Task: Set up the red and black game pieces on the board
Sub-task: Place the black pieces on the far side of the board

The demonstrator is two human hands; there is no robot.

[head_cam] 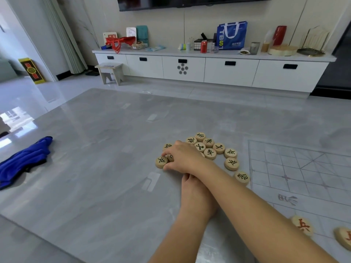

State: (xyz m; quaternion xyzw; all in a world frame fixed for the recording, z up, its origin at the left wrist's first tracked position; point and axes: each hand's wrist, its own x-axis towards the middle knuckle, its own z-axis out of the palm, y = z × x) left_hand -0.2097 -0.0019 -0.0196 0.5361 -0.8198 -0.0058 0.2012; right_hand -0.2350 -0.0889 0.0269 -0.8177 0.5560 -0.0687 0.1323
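Several round wooden pieces with black characters lie clustered on the grey table, just left of the thin printed board. My right hand reaches across to the left side of the cluster, and its thumb and fingers curl round a piece that is mostly hidden, next to another black piece. My left hand lies below the cluster, tucked under my right forearm, with its fingers hidden. Two red-character pieces sit on the near part of the board.
A crumpled blue cloth lies at the table's left edge. Beyond the table's far edge are the floor, a small wooden stool and a long white cabinet with clutter on top.
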